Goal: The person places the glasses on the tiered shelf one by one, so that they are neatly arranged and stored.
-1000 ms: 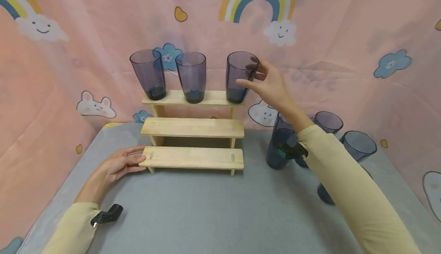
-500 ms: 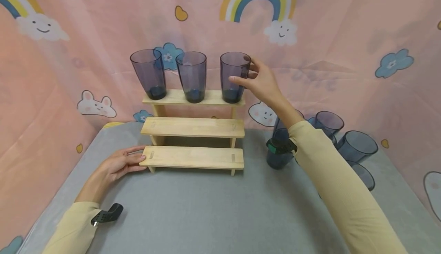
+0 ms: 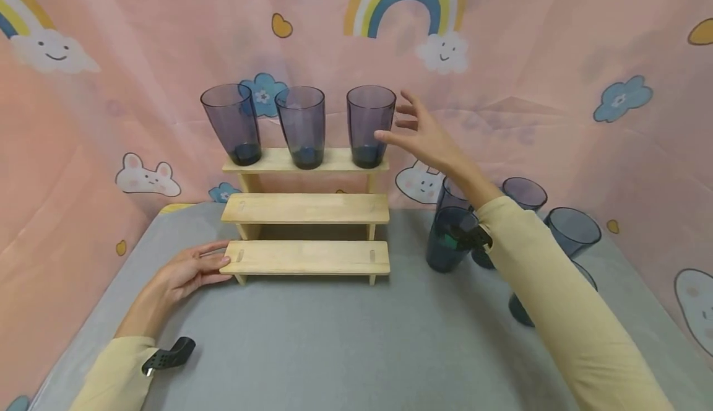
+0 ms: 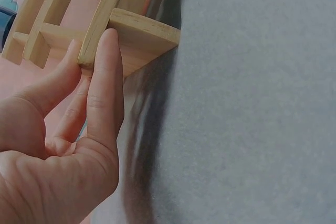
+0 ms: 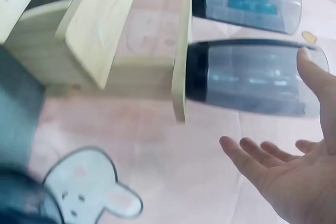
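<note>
Three tinted glass tumblers stand in a row on the top step of a three-tier wooden stand [image 3: 305,208]: a left tumbler [image 3: 231,123], a middle tumbler [image 3: 301,127] and a right tumbler [image 3: 367,123]. My right hand [image 3: 429,142] is beside the right tumbler, fingers spread. In the right wrist view a gap shows between the fingers and that tumbler [image 5: 257,77], and the palm holds nothing. My left hand [image 3: 186,275] pinches the left end of the bottom step; the left wrist view shows thumb and fingers on either side of the board [image 4: 102,24].
Several more tumblers stand on the grey table [image 3: 312,349] at the right, partly behind my right forearm; one tumbler [image 3: 442,250] is nearest the stand. A pink printed curtain [image 3: 535,39] hangs close behind the stand.
The right tumbler was slid left along the top step, and my right hand has since let go, its fingers spreading away. My left hand keeps its hold on the stand.
</note>
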A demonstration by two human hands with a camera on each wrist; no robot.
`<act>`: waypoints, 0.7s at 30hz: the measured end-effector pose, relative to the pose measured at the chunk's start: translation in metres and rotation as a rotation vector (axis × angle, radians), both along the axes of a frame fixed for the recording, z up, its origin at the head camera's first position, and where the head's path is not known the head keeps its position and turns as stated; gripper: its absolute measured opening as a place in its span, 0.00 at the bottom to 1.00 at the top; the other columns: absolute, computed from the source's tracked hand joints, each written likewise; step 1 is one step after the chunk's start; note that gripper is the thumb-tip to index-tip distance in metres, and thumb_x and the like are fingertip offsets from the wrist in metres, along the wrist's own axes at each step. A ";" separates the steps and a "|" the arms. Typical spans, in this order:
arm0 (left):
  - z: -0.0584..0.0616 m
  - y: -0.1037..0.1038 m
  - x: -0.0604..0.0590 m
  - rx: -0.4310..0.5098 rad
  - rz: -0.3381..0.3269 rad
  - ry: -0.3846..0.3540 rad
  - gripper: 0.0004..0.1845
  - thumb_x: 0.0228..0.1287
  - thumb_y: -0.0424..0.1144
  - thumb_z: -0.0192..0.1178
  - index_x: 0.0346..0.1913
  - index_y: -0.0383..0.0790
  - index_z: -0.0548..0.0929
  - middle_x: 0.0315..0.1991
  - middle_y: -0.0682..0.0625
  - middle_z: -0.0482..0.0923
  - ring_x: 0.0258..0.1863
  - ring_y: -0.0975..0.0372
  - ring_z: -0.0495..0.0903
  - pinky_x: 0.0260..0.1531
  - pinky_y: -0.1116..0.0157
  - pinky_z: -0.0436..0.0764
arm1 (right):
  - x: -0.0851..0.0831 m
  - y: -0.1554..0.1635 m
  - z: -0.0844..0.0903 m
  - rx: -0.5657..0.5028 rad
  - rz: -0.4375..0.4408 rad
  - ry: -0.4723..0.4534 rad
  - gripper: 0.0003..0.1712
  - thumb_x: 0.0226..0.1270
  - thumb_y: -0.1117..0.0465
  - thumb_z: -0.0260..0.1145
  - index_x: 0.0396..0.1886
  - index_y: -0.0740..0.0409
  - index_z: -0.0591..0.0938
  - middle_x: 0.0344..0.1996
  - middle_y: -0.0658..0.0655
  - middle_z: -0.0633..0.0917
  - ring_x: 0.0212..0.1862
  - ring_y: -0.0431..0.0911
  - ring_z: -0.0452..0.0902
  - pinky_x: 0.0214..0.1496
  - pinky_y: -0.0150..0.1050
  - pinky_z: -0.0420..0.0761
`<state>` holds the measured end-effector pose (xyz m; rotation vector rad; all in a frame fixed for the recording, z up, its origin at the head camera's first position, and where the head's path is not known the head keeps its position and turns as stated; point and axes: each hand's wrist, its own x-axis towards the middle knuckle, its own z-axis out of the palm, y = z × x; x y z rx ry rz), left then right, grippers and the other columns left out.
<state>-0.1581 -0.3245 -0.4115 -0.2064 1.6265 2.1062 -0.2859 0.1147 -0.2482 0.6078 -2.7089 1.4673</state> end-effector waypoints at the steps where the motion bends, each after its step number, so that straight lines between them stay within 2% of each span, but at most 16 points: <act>1: 0.000 -0.001 0.000 0.005 0.001 -0.001 0.42 0.72 0.26 0.54 0.77 0.29 0.38 0.45 0.51 0.82 0.45 0.58 0.84 0.47 0.59 0.84 | 0.002 0.005 0.001 0.018 0.000 -0.003 0.55 0.64 0.45 0.68 0.80 0.44 0.44 0.75 0.58 0.57 0.73 0.54 0.58 0.70 0.59 0.63; 6: -0.001 -0.001 -0.003 0.010 -0.002 0.000 0.42 0.72 0.26 0.54 0.77 0.29 0.38 0.45 0.51 0.81 0.45 0.58 0.84 0.48 0.59 0.84 | 0.011 0.034 0.007 0.078 -0.006 -0.013 0.55 0.66 0.44 0.66 0.80 0.42 0.41 0.77 0.56 0.51 0.74 0.55 0.54 0.69 0.65 0.62; 14: -0.002 -0.001 -0.003 0.029 0.002 -0.007 0.42 0.72 0.26 0.53 0.77 0.30 0.38 0.45 0.50 0.82 0.45 0.58 0.84 0.47 0.59 0.84 | 0.021 0.091 0.016 0.111 -0.004 -0.018 0.54 0.67 0.53 0.67 0.80 0.46 0.42 0.77 0.60 0.49 0.74 0.60 0.52 0.68 0.66 0.61; 21: 0.001 -0.001 -0.002 0.034 0.005 -0.003 0.41 0.72 0.26 0.53 0.77 0.29 0.38 0.45 0.51 0.82 0.45 0.58 0.84 0.47 0.59 0.84 | 0.029 0.151 0.008 0.201 -0.064 -0.016 0.53 0.68 0.54 0.66 0.80 0.44 0.41 0.77 0.61 0.48 0.73 0.65 0.51 0.64 0.72 0.60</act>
